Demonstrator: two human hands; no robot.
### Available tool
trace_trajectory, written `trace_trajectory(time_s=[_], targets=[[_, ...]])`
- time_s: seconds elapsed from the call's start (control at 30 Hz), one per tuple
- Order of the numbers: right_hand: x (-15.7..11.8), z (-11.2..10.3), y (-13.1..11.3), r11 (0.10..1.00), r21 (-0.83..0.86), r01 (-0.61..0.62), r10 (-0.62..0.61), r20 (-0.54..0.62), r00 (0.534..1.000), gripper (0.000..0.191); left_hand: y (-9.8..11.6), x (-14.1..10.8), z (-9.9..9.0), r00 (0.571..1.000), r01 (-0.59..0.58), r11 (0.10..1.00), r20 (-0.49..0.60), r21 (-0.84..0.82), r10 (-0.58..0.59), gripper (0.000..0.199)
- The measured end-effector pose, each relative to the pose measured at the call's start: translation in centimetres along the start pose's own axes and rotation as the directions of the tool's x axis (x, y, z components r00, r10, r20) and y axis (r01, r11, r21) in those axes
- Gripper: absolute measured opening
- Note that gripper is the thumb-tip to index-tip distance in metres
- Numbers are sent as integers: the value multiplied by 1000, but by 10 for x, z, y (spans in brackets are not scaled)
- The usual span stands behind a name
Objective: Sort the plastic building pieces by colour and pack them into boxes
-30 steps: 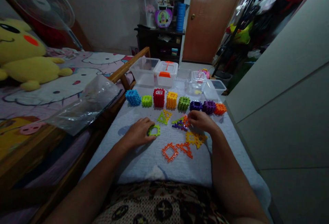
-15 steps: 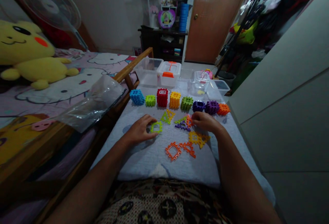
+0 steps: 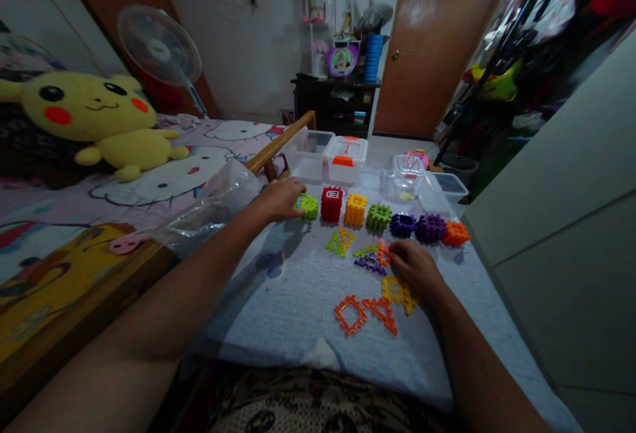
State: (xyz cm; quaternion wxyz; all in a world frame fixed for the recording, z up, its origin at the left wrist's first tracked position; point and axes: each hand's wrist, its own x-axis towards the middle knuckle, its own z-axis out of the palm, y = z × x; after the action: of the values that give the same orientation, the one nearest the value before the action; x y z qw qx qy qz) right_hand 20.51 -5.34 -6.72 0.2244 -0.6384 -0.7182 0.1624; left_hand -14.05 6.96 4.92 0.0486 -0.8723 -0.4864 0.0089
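My left hand [image 3: 282, 200] is at the left end of a row of stacked toothed plastic building pieces, its fingers closed round a lime-green square piece at the lime-green stack [image 3: 309, 207]. This hand hides the blue stack. My right hand [image 3: 416, 264] rests on the cloth, fingers curled and pinching the edge of a small orange piece [image 3: 383, 253]. Against that piece lie a purple triangle [image 3: 370, 263] and a green one. Nearer me are a yellow window piece [image 3: 393, 289], an orange square frame [image 3: 350, 315] and an orange triangle [image 3: 381, 314]. Lime and yellow triangles [image 3: 340, 241] lie between my hands.
Red [image 3: 331, 204], yellow [image 3: 356, 210], green, purple and orange stacks continue the row rightward. Behind them stand clear plastic boxes, one with an orange-latched lid [image 3: 346, 159]. A wooden bed rail [image 3: 283, 142] and a clear plastic bag [image 3: 213, 204] border the left side.
My left hand has moved forward and left with the lime-green square piece, from the middle of the cloth to the lime-green stack. My right hand stays at the orange piece. The view has shifted.
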Motion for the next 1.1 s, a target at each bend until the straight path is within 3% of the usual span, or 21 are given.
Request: trace_trajectory(time_s=[0.33, 0.6, 0.73, 0.93, 1.0, 1.1], targets=[[0, -2, 0, 999, 24, 33, -33, 11, 999, 15, -8, 44, 26, 991, -50, 997, 127, 53, 43, 38], [-1, -3, -1, 999, 24, 33, -33, 12, 999, 13, -10, 50, 28, 978, -48, 997, 204, 64, 34, 39], [-1, -4, -3, 999, 14, 32, -32, 15, 999, 13, -7, 47, 25, 986, -66, 996, 160, 65, 55, 42], [0, -4, -1, 999, 16, 52, -52, 23, 998, 13, 10, 20, 9, 996, -79, 996, -37, 36, 80, 38], [0, -3, 0, 998, 19, 56, -57, 23, 998, 13, 26, -1, 5, 989, -110, 993, -98, -31, 107, 28], [0, -4, -1, 999, 19, 50, -51, 22, 998, 12, 63, -41, 8, 960, -277, 942, -105, -192, 261, 23]])
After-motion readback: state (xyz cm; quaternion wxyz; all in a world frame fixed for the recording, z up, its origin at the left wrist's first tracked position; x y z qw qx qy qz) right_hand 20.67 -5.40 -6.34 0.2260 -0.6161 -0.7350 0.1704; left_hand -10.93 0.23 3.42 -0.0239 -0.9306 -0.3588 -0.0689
